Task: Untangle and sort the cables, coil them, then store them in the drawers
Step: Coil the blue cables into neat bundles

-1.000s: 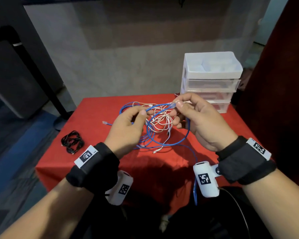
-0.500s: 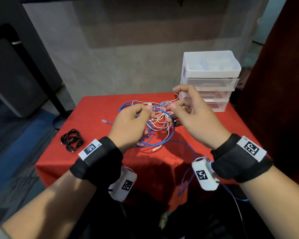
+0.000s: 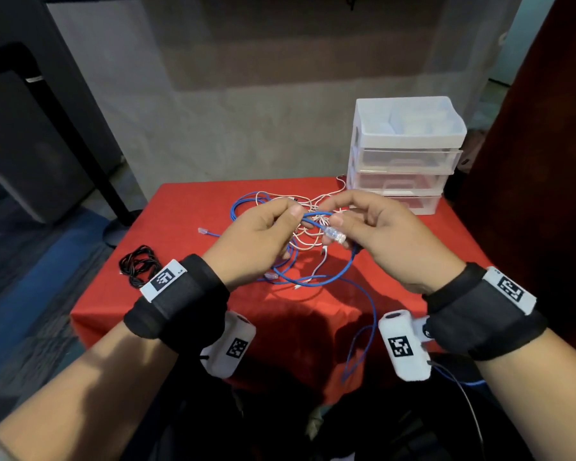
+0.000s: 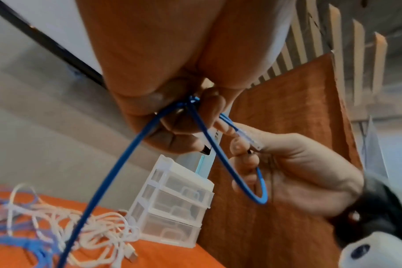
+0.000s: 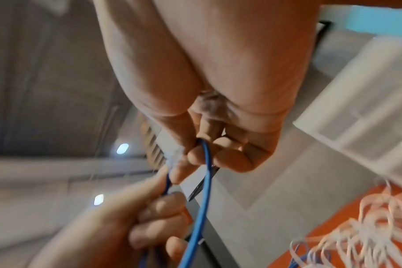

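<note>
Both hands are raised above the surface [image 3: 187, 211], over a heap of blue cable [image 3: 316, 281] and white cable [image 3: 308, 242] filling its middle. The drawer unit [image 3: 403, 154] blocks the far right corner. A black cable bundle [image 3: 138, 264] lies near the left edge, with bare cloth between it and the heap.

The table [image 3: 187, 294] holds everything. The drawer box [image 3: 403, 154] stands at the far right corner. A pile of tangled cables [image 3: 308, 241] lies in the middle of the tabletop, just left of the drawer box. A small coiled cable [image 3: 137, 264] lies alone by the left edge. Both hands are above the pile, the left hand [image 3: 256, 241] on the left and the right hand [image 3: 386, 237] on the right, with one cable end [image 3: 335, 235] between them. One cable [image 3: 363, 341] hangs over the near edge.
</note>
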Demonstrator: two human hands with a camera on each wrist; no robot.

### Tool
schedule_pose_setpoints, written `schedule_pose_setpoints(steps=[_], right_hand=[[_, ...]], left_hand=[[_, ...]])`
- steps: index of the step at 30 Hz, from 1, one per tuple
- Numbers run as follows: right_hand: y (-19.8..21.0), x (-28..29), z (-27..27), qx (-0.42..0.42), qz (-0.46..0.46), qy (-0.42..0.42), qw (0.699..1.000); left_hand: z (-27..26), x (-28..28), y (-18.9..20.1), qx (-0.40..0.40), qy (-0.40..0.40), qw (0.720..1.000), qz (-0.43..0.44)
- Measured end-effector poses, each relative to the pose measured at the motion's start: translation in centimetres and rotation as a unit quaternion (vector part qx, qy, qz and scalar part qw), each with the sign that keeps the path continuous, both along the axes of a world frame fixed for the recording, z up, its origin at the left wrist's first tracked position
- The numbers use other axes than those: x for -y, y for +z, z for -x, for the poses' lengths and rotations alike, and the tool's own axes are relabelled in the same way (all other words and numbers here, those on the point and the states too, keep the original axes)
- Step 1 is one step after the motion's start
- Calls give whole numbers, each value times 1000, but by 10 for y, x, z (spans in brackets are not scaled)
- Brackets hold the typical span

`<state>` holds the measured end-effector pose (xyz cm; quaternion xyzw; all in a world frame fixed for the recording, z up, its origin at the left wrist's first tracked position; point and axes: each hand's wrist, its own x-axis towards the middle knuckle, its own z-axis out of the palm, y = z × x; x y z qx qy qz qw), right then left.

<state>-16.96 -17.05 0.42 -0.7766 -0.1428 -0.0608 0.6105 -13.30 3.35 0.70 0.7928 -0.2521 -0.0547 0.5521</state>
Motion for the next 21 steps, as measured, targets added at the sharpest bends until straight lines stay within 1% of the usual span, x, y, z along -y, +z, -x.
schedule_pose_setpoints(steps=[1, 2, 3, 5, 7, 10, 11, 13, 15, 17, 21], right_hand=[[0, 0, 1, -20, -40, 14, 999], [-1, 0, 2, -23, -54, 22, 998], [-1, -1, 3, -5, -43, 20, 999], [-4, -4, 4, 55, 13, 0, 998], [-5, -9, 5, 84, 34, -24, 996], [-3, -12, 4, 78, -20, -72, 994], [-2, -11, 3, 78, -27, -85, 993], [-2, -11, 1, 94, -6, -109, 990], [-2, -11, 0, 92, -4, -111, 990], [-1, -11, 0, 64, -37, -94, 993], [4, -8, -3, -5, -103, -74, 992]], left_hand=[[1, 1, -1, -19, -6, 999, 27], [2, 2, -1, -46, -6, 997, 58], [2, 4, -1, -76, -3, 993, 89], [2, 7, -2, -124, 4, 983, 136], [2, 10, -3, -141, 0, 978, 155], [7, 14, -3, -149, -13, 977, 154], [8, 16, -3, -143, -12, 979, 147], [9, 17, -4, -119, -2, 984, 131], [9, 17, -3, -82, 14, 989, 124], [10, 15, -1, -40, 27, 992, 119], [6, 5, 5, 36, 4, 996, 82]])
